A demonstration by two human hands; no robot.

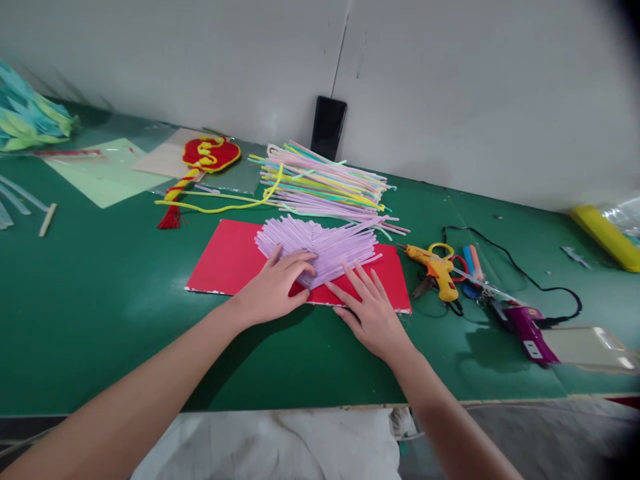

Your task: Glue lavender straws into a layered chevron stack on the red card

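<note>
A heart shape of lilac pipe cleaners (335, 250), laid side by side in slanting rows, rests on a red board (220, 257) with worn white edges. My left hand (273, 287) lies on the heart's left side, fingers bent a little and thumb apart near the lower point. On the lower right edge, my right hand (373, 310) spreads its fingers, their tips touching the lilac stems and the board. Neither hand grips anything that I can see. Just behind the board is a pile of loose pastel pipe cleaners (320, 180).
A red and yellow tasselled ornament (210, 157) lies at the back left. Right of the board are a yellow glue gun (437, 270), scissors (443, 250) and a purple-handled tool (530, 333) with a black cord. A phone (329, 127) leans on the wall.
</note>
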